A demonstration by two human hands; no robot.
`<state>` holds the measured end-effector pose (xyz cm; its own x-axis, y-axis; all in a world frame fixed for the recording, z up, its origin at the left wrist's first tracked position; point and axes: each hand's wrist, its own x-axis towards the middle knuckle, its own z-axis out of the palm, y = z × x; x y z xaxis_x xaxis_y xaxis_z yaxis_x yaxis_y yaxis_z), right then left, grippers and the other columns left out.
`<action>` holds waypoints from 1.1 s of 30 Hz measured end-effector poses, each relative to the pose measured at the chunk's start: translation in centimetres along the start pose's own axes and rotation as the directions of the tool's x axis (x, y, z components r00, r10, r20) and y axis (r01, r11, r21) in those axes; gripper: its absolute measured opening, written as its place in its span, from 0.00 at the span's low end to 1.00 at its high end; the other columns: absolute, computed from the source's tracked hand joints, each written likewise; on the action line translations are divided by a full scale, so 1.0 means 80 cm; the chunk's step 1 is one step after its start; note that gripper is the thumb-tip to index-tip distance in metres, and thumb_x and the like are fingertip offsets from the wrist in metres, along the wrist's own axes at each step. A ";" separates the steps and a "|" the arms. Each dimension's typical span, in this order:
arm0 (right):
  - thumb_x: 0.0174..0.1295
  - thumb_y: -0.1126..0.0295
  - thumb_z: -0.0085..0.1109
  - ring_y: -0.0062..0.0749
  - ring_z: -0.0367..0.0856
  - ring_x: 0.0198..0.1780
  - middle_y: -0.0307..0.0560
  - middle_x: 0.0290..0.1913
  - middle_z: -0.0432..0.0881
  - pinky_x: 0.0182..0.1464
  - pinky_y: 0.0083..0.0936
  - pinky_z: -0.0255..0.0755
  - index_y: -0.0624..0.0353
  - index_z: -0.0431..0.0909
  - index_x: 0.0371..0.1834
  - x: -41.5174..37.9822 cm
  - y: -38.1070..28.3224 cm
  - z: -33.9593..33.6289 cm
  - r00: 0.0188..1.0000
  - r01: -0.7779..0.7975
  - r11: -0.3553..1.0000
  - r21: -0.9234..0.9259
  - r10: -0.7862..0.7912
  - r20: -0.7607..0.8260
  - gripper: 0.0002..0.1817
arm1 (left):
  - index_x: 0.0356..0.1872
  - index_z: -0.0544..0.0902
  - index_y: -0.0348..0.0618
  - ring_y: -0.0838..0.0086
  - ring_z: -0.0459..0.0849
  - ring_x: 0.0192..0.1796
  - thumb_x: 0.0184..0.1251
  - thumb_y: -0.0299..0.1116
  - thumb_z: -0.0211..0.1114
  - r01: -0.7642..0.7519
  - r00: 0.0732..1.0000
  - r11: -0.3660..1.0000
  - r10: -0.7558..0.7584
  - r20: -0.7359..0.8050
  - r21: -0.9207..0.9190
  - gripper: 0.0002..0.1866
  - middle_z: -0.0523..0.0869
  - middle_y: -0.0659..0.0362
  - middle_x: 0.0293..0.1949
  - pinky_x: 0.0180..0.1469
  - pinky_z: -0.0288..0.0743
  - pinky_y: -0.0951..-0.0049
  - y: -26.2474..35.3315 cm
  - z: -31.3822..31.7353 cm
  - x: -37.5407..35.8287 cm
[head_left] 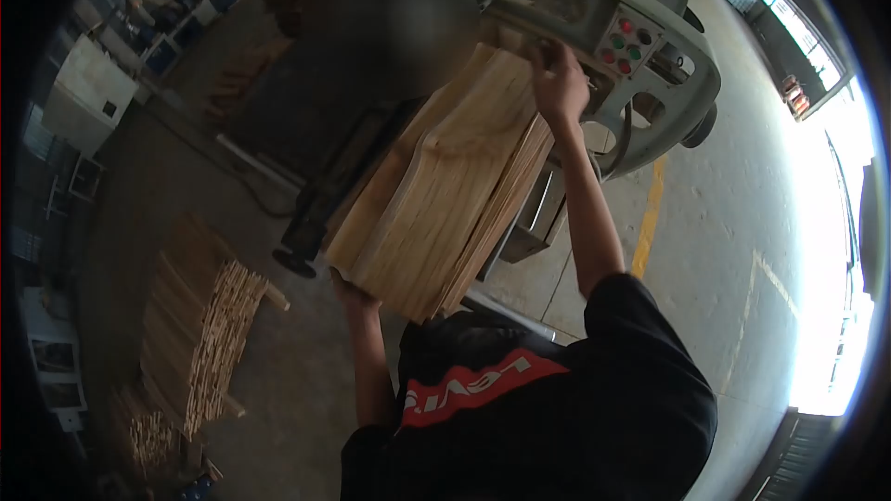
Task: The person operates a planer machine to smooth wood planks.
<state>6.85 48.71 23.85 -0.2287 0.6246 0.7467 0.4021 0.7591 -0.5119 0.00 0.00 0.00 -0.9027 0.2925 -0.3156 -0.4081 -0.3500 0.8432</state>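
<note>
A stack of long, pale wooden boards (455,167) lies slanted before me, its far end at a green machine (682,111). The top board has a wavy, darker grain line along it. My left hand (355,291) grips the near left corner of the stack, its fingers hidden beneath the wood. At the far right corner, my right hand (561,85) is closed on the boards' end, close to the machine's front. Its fingers are curled and partly in shadow.
Red and green buttons (627,44) sit on the machine's panel. Left of the boards is a dark metal frame with a round knob (294,263). A large pile of thin boards (218,343) stands on the floor at lower left. A yellow line (651,213) marks the floor.
</note>
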 end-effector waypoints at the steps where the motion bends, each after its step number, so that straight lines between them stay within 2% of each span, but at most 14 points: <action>1: 0.76 0.54 0.69 0.55 0.90 0.62 0.57 0.59 0.92 0.62 0.46 0.83 0.59 0.85 0.65 -0.028 -0.003 -0.023 0.996 -0.089 0.993 0.074 0.089 -0.001 0.23 | 0.88 0.63 0.42 0.55 0.62 0.89 0.78 0.79 0.48 0.001 0.998 1.000 -0.002 -0.058 -0.006 0.55 0.71 0.49 0.84 0.89 0.45 0.41 0.016 0.003 -0.013; 5: 0.79 0.63 0.69 0.44 0.88 0.67 0.53 0.65 0.90 0.66 0.42 0.80 0.61 0.82 0.71 -0.182 -0.058 -0.118 0.928 -0.374 0.856 0.357 0.349 0.134 0.23 | 0.86 0.69 0.43 0.57 0.66 0.87 0.87 0.64 0.55 -0.024 0.936 0.999 0.014 -0.352 -0.023 0.41 0.74 0.45 0.81 0.83 0.61 0.42 0.110 0.032 -0.076; 7: 0.79 0.65 0.69 0.44 0.84 0.71 0.53 0.69 0.86 0.69 0.44 0.77 0.61 0.79 0.75 -0.236 -0.087 -0.139 0.915 -0.402 0.825 0.396 0.344 0.212 0.25 | 0.84 0.71 0.43 0.53 0.65 0.87 0.84 0.59 0.63 -0.396 0.889 0.822 0.454 -0.053 0.409 0.40 0.71 0.44 0.83 0.84 0.58 0.39 0.165 0.081 -0.101; 8: 0.80 0.65 0.68 0.44 0.83 0.73 0.54 0.71 0.85 0.71 0.45 0.76 0.61 0.77 0.76 -0.261 -0.103 -0.148 0.913 -0.400 0.829 0.392 0.326 0.244 0.26 | 0.83 0.72 0.41 0.49 0.63 0.88 0.81 0.59 0.68 -0.507 0.839 0.659 0.526 0.141 0.556 0.41 0.70 0.42 0.84 0.84 0.56 0.35 0.190 0.103 -0.110; 11: 0.81 0.62 0.66 0.49 0.72 0.82 0.60 0.80 0.75 0.79 0.47 0.69 0.63 0.70 0.83 -0.315 -0.156 -0.169 0.868 -0.468 0.805 0.365 0.341 0.362 0.32 | 0.77 0.76 0.36 0.38 0.59 0.88 0.73 0.58 0.77 -0.689 0.643 -0.019 0.446 0.622 0.725 0.43 0.66 0.38 0.85 0.84 0.51 0.30 0.213 0.139 -0.122; 15: 0.84 0.56 0.62 0.56 0.65 0.87 0.70 0.85 0.66 0.84 0.43 0.62 0.67 0.62 0.88 -0.339 -0.190 -0.161 0.809 -0.500 0.822 0.274 0.331 0.485 0.38 | 0.76 0.75 0.30 0.34 0.52 0.90 0.70 0.59 0.79 -0.780 0.539 -0.082 0.417 0.732 0.621 0.47 0.63 0.38 0.87 0.86 0.49 0.32 0.196 0.156 -0.125; 16: 0.85 0.56 0.61 0.56 0.66 0.86 0.70 0.85 0.66 0.84 0.42 0.63 0.68 0.61 0.88 -0.347 -0.195 -0.158 0.791 -0.528 0.802 0.280 0.344 0.506 0.39 | 0.77 0.74 0.30 0.34 0.51 0.90 0.69 0.61 0.79 -0.795 0.525 -0.083 0.405 0.749 0.601 0.49 0.62 0.37 0.87 0.86 0.49 0.31 0.194 0.152 -0.129; 17: 0.86 0.55 0.59 0.50 0.72 0.82 0.69 0.83 0.70 0.81 0.38 0.67 0.70 0.59 0.89 -0.334 -0.226 -0.165 0.697 -0.701 0.600 0.385 0.461 0.550 0.39 | 0.78 0.72 0.30 0.33 0.49 0.91 0.67 0.63 0.80 -0.812 0.510 -0.073 0.393 0.765 0.578 0.52 0.61 0.36 0.87 0.86 0.48 0.31 0.190 0.149 -0.134; 20: 0.86 0.55 0.59 0.41 0.76 0.77 0.63 0.80 0.76 0.77 0.34 0.71 0.70 0.60 0.88 -0.319 -0.241 -0.191 0.622 -0.769 0.546 0.331 0.522 0.584 0.39 | 0.79 0.70 0.29 0.33 0.48 0.91 0.64 0.67 0.80 -0.863 0.503 0.167 0.359 0.786 0.476 0.57 0.58 0.33 0.87 0.86 0.45 0.31 0.190 0.148 -0.170; 21: 0.86 0.57 0.60 0.35 0.78 0.73 0.60 0.75 0.80 0.75 0.32 0.72 0.71 0.62 0.87 -0.319 -0.243 -0.197 0.649 -0.727 0.655 0.207 0.555 0.521 0.38 | 0.80 0.68 0.29 0.32 0.47 0.91 0.64 0.67 0.80 -0.875 0.481 0.257 0.350 0.804 0.411 0.58 0.57 0.33 0.88 0.86 0.45 0.31 0.188 0.140 -0.177; 25: 0.82 0.67 0.59 0.32 0.82 0.68 0.54 0.71 0.85 0.72 0.30 0.75 0.67 0.69 0.85 -0.317 -0.296 -0.253 0.707 -0.673 0.700 0.241 0.512 0.488 0.32 | 0.84 0.62 0.31 0.34 0.47 0.91 0.58 0.65 0.86 -0.838 0.372 0.511 0.282 0.884 0.189 0.65 0.52 0.34 0.89 0.87 0.47 0.32 0.209 0.071 -0.168; 29: 0.82 0.70 0.57 0.34 0.83 0.70 0.56 0.73 0.84 0.73 0.30 0.74 0.72 0.72 0.82 -0.347 -0.416 -0.253 0.748 -0.656 0.708 0.263 0.559 0.358 0.29 | 0.89 0.56 0.37 0.43 0.50 0.92 0.48 0.57 0.94 -0.427 0.269 0.894 -0.019 0.963 0.137 0.73 0.49 0.39 0.91 0.86 0.54 0.33 0.233 -0.019 -0.119; 32: 0.83 0.72 0.56 0.34 0.81 0.72 0.55 0.74 0.84 0.75 0.30 0.72 0.72 0.72 0.82 -0.364 -0.483 -0.188 0.785 -0.614 0.719 0.326 0.511 0.349 0.28 | 0.91 0.54 0.41 0.50 0.54 0.92 0.44 0.52 0.97 -0.334 0.435 0.926 -0.015 0.900 0.177 0.76 0.54 0.41 0.90 0.86 0.60 0.38 0.261 -0.081 -0.088; 33: 0.83 0.73 0.56 0.34 0.81 0.73 0.55 0.74 0.84 0.76 0.30 0.72 0.72 0.72 0.82 -0.377 -0.503 -0.175 0.787 -0.611 0.717 0.337 0.506 0.352 0.28 | 0.91 0.53 0.41 0.50 0.54 0.92 0.44 0.52 0.97 -0.422 0.449 0.890 0.039 0.893 0.173 0.77 0.54 0.41 0.90 0.86 0.60 0.39 0.275 -0.100 -0.075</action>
<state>10.02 -3.24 27.86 -0.2891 0.9403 0.1794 0.1295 0.2241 -0.9659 -4.64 -16.58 16.96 -0.2997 0.9121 0.2798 0.0409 -0.2808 0.9589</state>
